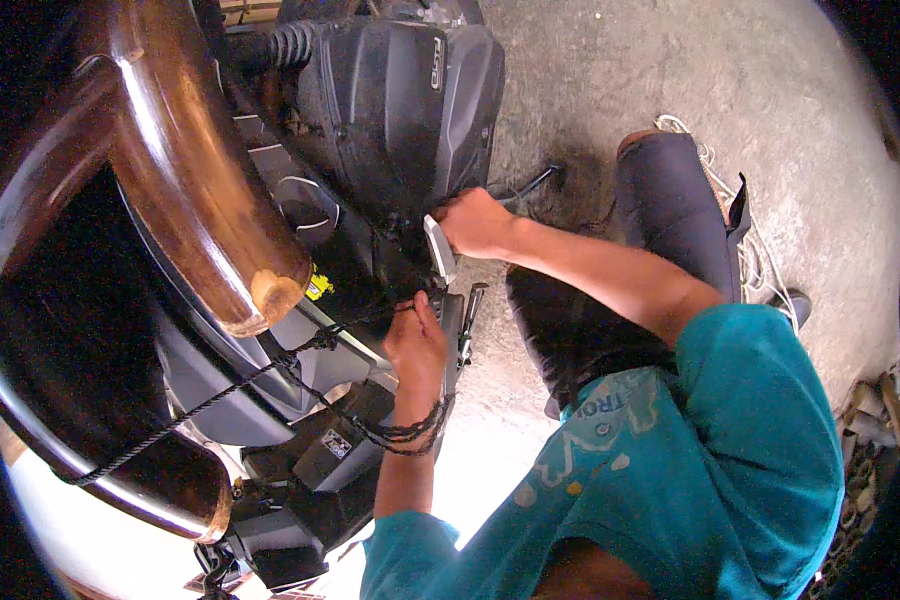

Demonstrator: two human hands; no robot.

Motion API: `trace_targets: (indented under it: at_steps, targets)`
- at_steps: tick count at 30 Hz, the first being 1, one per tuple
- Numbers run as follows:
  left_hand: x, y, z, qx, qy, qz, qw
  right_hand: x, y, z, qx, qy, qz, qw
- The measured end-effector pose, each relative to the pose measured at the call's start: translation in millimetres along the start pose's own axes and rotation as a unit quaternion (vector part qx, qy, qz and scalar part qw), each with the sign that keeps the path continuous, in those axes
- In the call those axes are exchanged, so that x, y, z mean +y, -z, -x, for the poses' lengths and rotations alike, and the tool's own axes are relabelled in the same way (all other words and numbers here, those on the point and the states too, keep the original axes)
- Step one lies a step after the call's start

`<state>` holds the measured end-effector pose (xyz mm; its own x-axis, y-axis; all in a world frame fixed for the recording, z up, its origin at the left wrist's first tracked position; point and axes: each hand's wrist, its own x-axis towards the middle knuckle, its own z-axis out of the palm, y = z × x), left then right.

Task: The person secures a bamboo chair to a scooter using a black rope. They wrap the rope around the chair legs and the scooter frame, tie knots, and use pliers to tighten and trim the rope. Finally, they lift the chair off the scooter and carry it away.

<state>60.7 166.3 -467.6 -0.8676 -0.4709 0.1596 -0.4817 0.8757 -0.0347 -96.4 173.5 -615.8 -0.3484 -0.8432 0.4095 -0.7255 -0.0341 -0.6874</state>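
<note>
A black rope crosses a dark brown, glossy pole frame lying on a scooter. The rope runs through a knot to my left hand, whose fingers pinch it. Another strand hangs from the knot to several loops lying around my left wrist. My right hand is closed in a fist beside a silver-grey footrest on the scooter's side. Whatever is in that fist is hidden from this view.
The scooter's black engine cover lies beyond my right hand. A metal stand sticks out over the concrete floor. Pale rope lies beside my bent leg. A pile of debris lies at the far right.
</note>
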Motion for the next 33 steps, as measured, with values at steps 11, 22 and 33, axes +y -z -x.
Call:
trace_targets:
  at_steps: [11, 22, 33]
  targets:
    - [-3, -7, 4, 0.011, 0.011, -0.031, 0.999, -2, 47, -30, -0.271, -0.453, -0.624, 0.576]
    - [-6, -12, 3, -0.082, 0.093, -0.038, 0.992, 3, 57, -51, -0.416, -0.375, -0.607, 0.564]
    - [-1, 9, 0, -0.069, 0.056, -0.052, 0.995, -39, 108, -68, -0.362, -0.117, -0.235, 0.894]
